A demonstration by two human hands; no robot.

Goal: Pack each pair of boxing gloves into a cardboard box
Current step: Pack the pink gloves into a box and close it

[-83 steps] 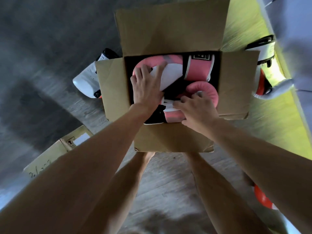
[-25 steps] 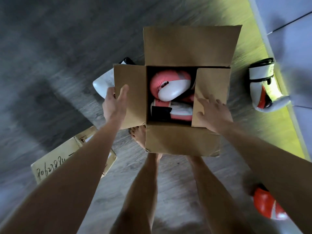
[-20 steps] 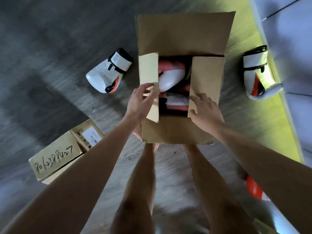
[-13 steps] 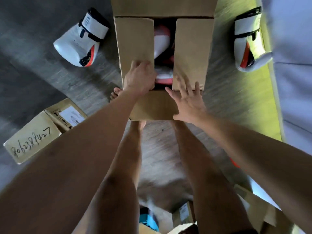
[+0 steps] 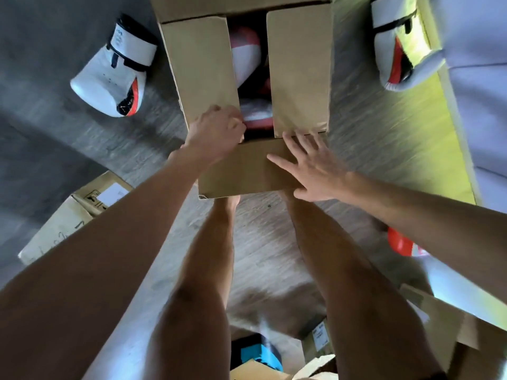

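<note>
Left of the cardboard box (image 5: 197, 64), 1 white glove (image 5: 109, 78) and 1 carton (image 5: 63, 223).

**Flaps down on cardboard box (image 5: 203, 64)**

Side flaps folded inward, pink gloves (image 5: 245, 57) showing through gap. Curled on left flap's near edge, left hand (image 5: 216, 130); flat on near flap, right hand (image 5: 315, 171). Upper left, white glove (image 5: 109, 78); upper right, second white glove (image 5: 395, 50).
</note>
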